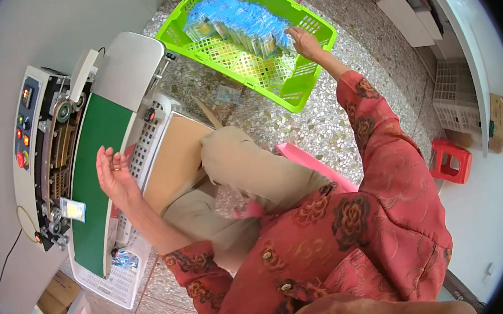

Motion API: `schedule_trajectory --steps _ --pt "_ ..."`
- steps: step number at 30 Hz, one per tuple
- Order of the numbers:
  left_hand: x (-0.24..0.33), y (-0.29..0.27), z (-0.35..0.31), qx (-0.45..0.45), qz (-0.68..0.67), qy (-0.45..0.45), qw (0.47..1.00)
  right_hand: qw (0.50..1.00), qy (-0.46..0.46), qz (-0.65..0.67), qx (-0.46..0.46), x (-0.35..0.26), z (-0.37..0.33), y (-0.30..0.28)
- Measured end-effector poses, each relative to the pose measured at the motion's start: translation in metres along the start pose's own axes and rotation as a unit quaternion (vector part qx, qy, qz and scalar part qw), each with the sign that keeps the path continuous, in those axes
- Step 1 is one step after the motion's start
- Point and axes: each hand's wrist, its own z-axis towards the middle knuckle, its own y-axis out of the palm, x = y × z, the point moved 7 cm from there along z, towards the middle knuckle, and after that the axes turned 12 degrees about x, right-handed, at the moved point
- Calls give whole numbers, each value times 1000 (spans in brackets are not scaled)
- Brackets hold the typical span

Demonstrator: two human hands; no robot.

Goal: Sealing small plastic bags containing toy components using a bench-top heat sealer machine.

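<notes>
My left hand (115, 177) is open, palm up, hovering over the right edge of a green conveyor belt (99, 173) on a sealing machine (42, 148). A small clear packet (73, 209) lies at the belt's left edge, by the machine's rollers. My right hand (304, 42) reaches far out into a bright green plastic crate (294, 94) on the floor, its fingers resting on a pile of blue-and-clear packets (237, 20). I cannot see whether the fingers hold a packet. I sit with my knees (233, 153) between machine and crate.
A white mesh basket (115, 285) with a few packets sits below the belt's end. A brown cardboard box (172, 159) stands beside my knee. A red stool (450, 159) and a white crate (455, 99) stand at the right, cardboard boxes (58, 297) at lower left.
</notes>
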Motion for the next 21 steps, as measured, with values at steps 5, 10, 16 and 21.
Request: schedule_trajectory --steps 5,10,16,21 --pt "2 -8 1 1 16 -2 1000 987 -152 -26 -54 -18 7 18" --pt "-2 -5 1 -10 34 -19 999 928 -263 -224 -139 -20 6 47" --pt "-5 8 -4 10 45 -16 999 893 -335 -269 -137 -22 3 54" --pt "-2 7 -2 4 50 -15 999 867 -399 -269 -128 -31 0 50"
